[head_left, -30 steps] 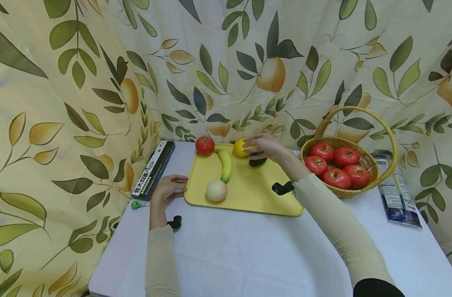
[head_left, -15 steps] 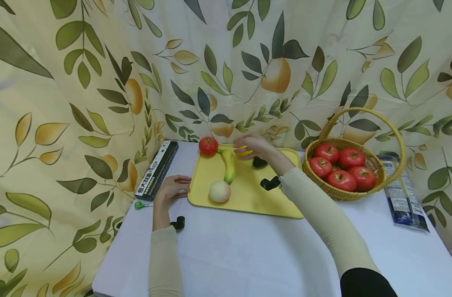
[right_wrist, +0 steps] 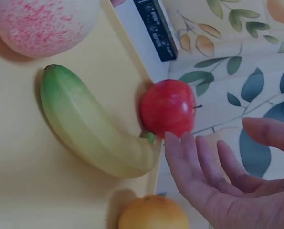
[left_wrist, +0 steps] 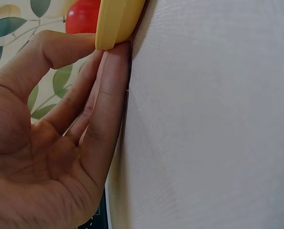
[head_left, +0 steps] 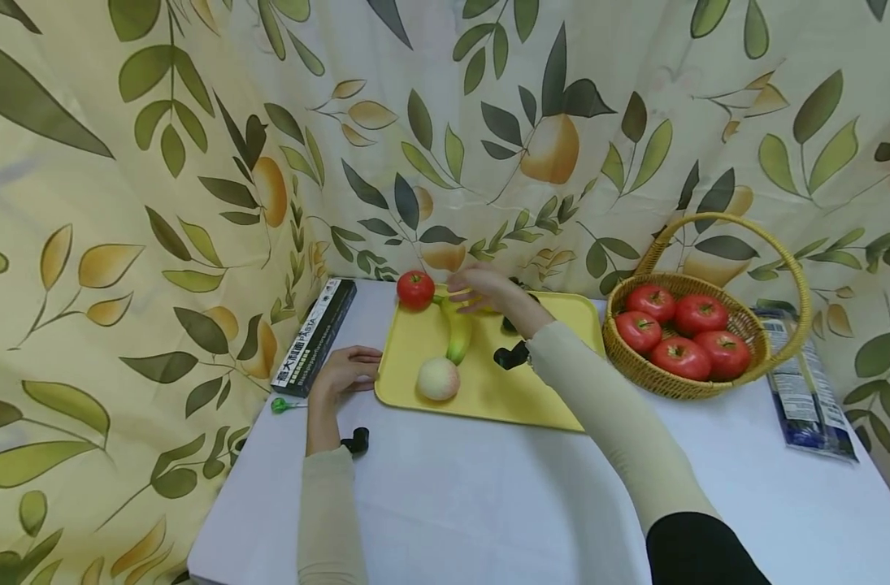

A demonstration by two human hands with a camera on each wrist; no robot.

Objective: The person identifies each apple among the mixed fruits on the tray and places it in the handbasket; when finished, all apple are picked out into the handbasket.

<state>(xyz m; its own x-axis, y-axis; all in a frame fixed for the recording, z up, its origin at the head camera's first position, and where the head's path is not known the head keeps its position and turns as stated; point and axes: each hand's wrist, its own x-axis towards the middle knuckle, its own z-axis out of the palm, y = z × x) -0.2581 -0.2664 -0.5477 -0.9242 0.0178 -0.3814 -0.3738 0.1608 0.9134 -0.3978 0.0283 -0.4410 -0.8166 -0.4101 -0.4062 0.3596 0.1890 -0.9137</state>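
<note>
My left hand [head_left: 345, 372] pinches the near-left rim of the yellow tray [head_left: 521, 398]; in the left wrist view the thumb lies on the rim and a finger sits under it. My right hand [head_left: 488, 291] reaches over the tray's far side with fingers spread and holds nothing. In the right wrist view its fingertips are right by a red apple [right_wrist: 168, 109] at the tray's corner. A banana [right_wrist: 91, 126] lies beside the apple, and a pinkish-white peach [head_left: 438, 379] sits nearer me. An orange-yellow round fruit [right_wrist: 153, 214] is mostly hidden by my right hand in the head view.
A wicker basket [head_left: 653, 386] of several red apples, its handle arching high, stands right of the tray. Behind it lies a blue-and-white packet [head_left: 814, 406]. A black pasta box [head_left: 314, 335] and a small green-handled item [head_left: 280, 405] lie left. A dark object [head_left: 509, 325] sits on the tray.
My right hand has moved left, from over the yellow fruit and dark object to above the banana's top end near the apple. My left hand stays at the tray's rim.
</note>
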